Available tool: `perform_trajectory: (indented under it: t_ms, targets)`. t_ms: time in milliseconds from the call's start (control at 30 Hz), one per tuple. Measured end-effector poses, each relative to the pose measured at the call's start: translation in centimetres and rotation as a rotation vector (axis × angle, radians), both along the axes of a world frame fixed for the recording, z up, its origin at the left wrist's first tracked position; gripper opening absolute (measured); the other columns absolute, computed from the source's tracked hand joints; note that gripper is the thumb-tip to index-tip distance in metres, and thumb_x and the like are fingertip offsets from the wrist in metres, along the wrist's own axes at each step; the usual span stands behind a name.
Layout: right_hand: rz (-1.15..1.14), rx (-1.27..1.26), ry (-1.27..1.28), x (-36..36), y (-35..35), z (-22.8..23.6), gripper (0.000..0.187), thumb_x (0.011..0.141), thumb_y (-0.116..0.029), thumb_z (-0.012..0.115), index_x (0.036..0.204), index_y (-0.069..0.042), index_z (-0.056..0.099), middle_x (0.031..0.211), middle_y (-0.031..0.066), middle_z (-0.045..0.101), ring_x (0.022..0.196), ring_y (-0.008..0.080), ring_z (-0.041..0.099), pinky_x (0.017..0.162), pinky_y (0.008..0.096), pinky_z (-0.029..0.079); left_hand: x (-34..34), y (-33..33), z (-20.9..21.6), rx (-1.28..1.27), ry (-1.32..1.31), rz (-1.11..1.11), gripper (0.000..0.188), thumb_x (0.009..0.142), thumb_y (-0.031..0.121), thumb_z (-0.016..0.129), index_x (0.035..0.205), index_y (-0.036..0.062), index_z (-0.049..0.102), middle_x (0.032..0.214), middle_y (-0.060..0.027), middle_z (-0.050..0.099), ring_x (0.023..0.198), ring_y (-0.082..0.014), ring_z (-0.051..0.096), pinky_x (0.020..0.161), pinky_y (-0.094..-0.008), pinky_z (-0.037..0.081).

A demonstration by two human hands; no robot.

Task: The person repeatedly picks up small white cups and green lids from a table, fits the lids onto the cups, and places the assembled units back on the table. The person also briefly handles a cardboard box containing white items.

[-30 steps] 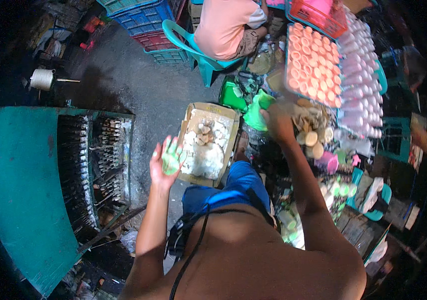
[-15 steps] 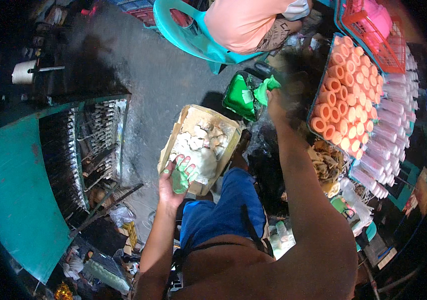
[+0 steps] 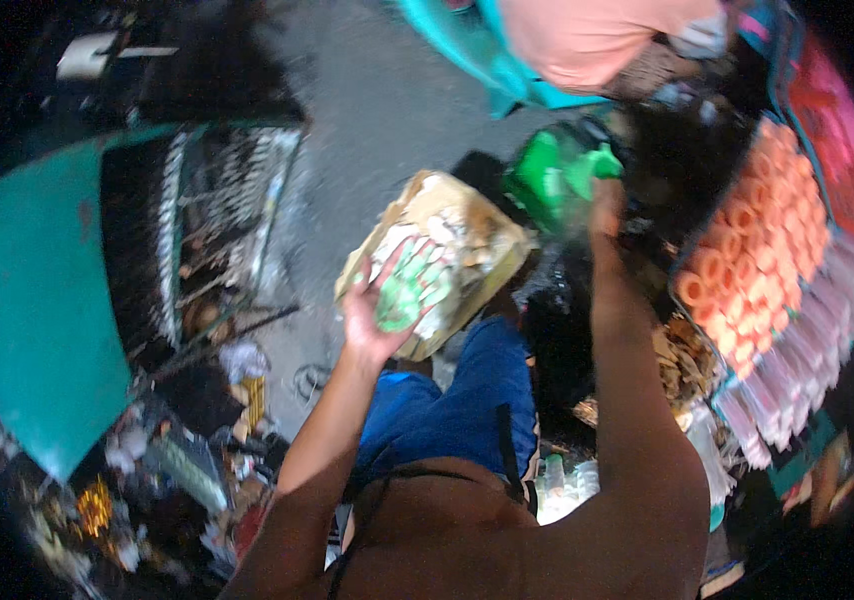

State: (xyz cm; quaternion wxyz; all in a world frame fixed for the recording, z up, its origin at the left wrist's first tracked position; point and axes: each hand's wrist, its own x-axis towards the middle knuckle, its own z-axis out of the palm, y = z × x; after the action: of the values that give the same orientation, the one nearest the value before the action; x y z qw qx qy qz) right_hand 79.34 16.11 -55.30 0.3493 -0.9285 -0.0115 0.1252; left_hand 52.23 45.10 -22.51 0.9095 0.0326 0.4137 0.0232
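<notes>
My left hand (image 3: 402,290) is turned palm up with its fingers stretched out, over the near left part of a shallow cardboard box (image 3: 519,245). Green powder or paste coats its palm and fingers. White, broken, crusty material (image 3: 444,225) lies in that box. My right hand (image 3: 605,205), with the arm reaching forward, is closed on a pale green, crumpled piece (image 3: 595,172) that looks like a cloth or thin sheet. It is held by the right side of a dark-rimmed tray with bright green content (image 3: 539,182). Motion blur hides the fine details.
A person in an orange shirt (image 3: 597,40) sits on a teal chair (image 3: 467,55) ahead. Right of my arm stand stacked orange tubes (image 3: 747,250) and clear, pinkish tubes (image 3: 797,370). A teal panel (image 3: 37,310) and a metal rack (image 3: 232,220) are at the left.
The view has shifted, so the surroundings sit differently. My left hand has moved farther over the cardboard box, its fingers straighter. My right hand still grips the green piece by the green tray.
</notes>
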Motion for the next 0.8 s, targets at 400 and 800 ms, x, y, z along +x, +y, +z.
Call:
perform_trajectory:
  t_ms: [400, 800]
  targets:
    - [0.025, -0.149, -0.067, -4.8, 1.5, 8.2, 0.023, 0.095, -0.022, 0.062, 0.109, -0.003, 0.064, 0.113, 0.0195, 0.063, 0.109, 0.0393, 0.060, 0.095, 0.0465, 0.049, 0.6, -0.3, 3.6, 0.005, -0.212, 0.029, 0.066, 0.104, 0.053, 0.036, 0.152, 0.0083, 0.041, 0.159, -0.0154, 0.039, 0.145, -0.0382, 0.038, 0.119, -0.0563, 0.029]
    - [-0.149, 0.652, -0.034, -30.7, 9.3, 42.7, 0.034, 0.105, -0.024, 0.053, 0.127, 0.002, 0.058, 0.124, 0.0170, 0.063, 0.117, 0.0255, 0.060, 0.103, 0.0359, 0.044, -2.9, -1.2, 9.2, -0.066, -0.342, -0.357, 0.054, 0.105, 0.044, 0.042, 0.144, 0.0071, 0.046, 0.148, -0.0136, 0.052, 0.131, -0.0339, 0.053, 0.109, -0.0523, 0.042]
